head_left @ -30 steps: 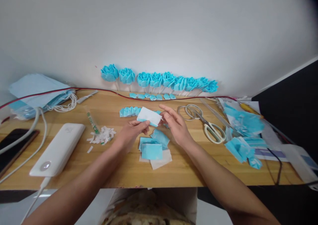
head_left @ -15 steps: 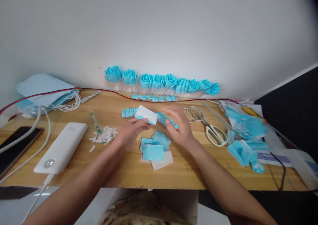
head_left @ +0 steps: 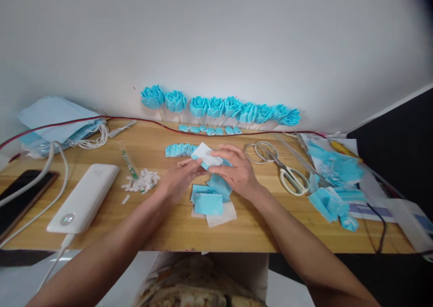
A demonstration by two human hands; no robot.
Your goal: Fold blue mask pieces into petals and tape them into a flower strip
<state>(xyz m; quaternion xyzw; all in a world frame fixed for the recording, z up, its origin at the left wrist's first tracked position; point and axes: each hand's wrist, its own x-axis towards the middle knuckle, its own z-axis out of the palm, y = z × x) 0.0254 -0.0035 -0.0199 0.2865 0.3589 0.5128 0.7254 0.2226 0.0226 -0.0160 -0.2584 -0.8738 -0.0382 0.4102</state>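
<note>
My left hand (head_left: 184, 174) pinches the near-left edge of a small rectangle of mask fabric (head_left: 204, 153), white side up with a blue edge showing. On its right side, the thumb and fingers of my right hand (head_left: 237, 166) close on the same piece. Below my hands lie flat blue and white fabric pieces (head_left: 208, 204), loosely stacked. A row of folded blue petals (head_left: 180, 150) sits just behind my left hand, and more blue material is partly hidden behind my right fingers.
Blue fabric roses (head_left: 199, 106) on sticks lean along the wall. Scissors (head_left: 293, 180) and fabric scraps (head_left: 333, 167) lie right. White paper bits (head_left: 144, 180), a power bank (head_left: 84, 198), a phone (head_left: 27, 189) and a mask stack (head_left: 54, 119) are left. A red-black cable (head_left: 145, 120) crosses behind.
My right hand has moved left and taken hold of the fabric's right side; before, it was apart from it. The piece has turned slightly and shifted right.
</note>
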